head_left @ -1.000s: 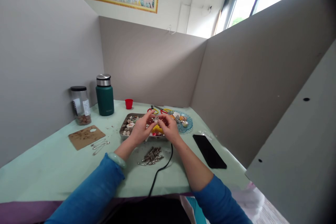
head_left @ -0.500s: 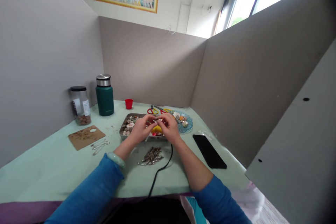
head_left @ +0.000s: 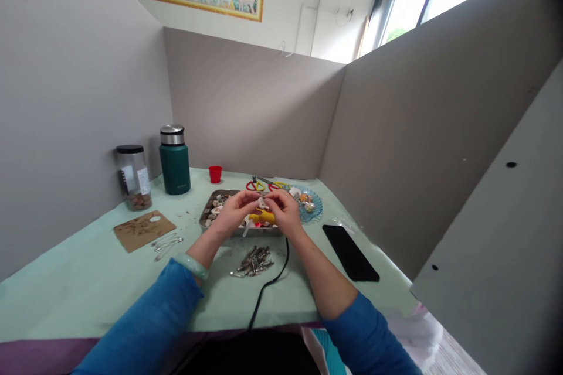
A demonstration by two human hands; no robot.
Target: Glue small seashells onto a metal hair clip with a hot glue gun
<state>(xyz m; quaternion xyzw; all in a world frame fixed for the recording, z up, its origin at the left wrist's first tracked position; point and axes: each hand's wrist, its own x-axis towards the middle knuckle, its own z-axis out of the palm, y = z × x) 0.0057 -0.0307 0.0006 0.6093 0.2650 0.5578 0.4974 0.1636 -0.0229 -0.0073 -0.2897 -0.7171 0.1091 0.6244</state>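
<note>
My left hand (head_left: 235,211) and my right hand (head_left: 285,211) meet above a metal tray (head_left: 206,228). Between their fingertips is a small whitish piece (head_left: 263,203), perhaps a shell; both hands are closed in a pinch on it. Under the hands, in the tray, lies a yellow tool (head_left: 263,217) that looks like a glue gun, with a white stick (head_left: 247,228) poking toward me. Many small shell-like or stone-like pieces (head_left: 215,210) fill the tray's left part. In front of the tray lies a heap of small metal clips or pins (head_left: 255,261).
A black cord (head_left: 272,282) runs toward me. To the right are a blue plate (head_left: 317,205) of pieces and a black phone-like slab (head_left: 350,252). Scissors (head_left: 255,186) and a red cup (head_left: 215,174) stand behind. Leftward: cardboard (head_left: 143,231), safety pins (head_left: 167,244), green flask (head_left: 175,161), jar (head_left: 135,179).
My hands have drawn slightly apart, and the left has shifted a little left. The whitish piece between the fingertips and more of the yellow tool now show.
</note>
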